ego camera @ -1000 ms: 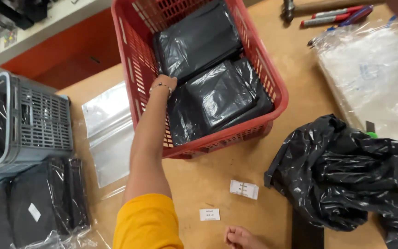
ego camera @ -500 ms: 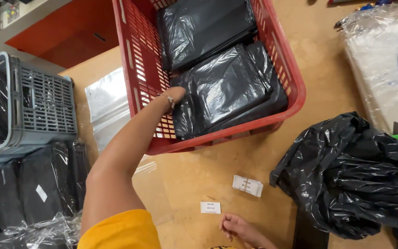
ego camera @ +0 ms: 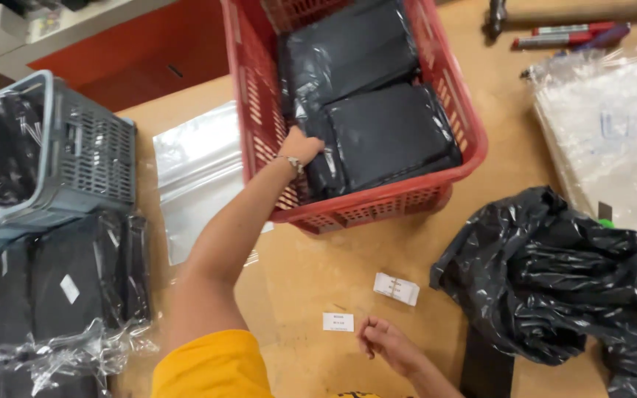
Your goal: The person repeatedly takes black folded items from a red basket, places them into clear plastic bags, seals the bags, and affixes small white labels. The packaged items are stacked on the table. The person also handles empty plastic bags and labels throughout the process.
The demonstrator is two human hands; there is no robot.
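Head view looks down on a red basket (ego camera: 473,151) standing on a wooden table (ego camera: 304,265), and everything else is best placed from that basket. Inside it lie several black wrapped packs; the one nearest the front wall, the black pack (ego camera: 388,136), lies flat with its long axis running roughly across the basket, left wall to right wall. The left hand (ego camera: 302,146) reaches over the basket's left wall and rests at that pack's left end, fingers curled down onto the wrapping; whether they have closed on it cannot be told. The pack thus stretches away to the right of this hand. The right hand (ego camera: 385,343) is well in front of the basket, down on the table, loosely curled and holding nothing that shows, just beside a small white label (ego camera: 338,322). A second label (ego camera: 397,288) lies between that hand and the basket. Left of the basket sits a clear plastic bag (ego camera: 197,173), and farther left a grey crate (ego camera: 75,158). A crumpled black bag (ego camera: 554,280) lies off the basket's front right corner.
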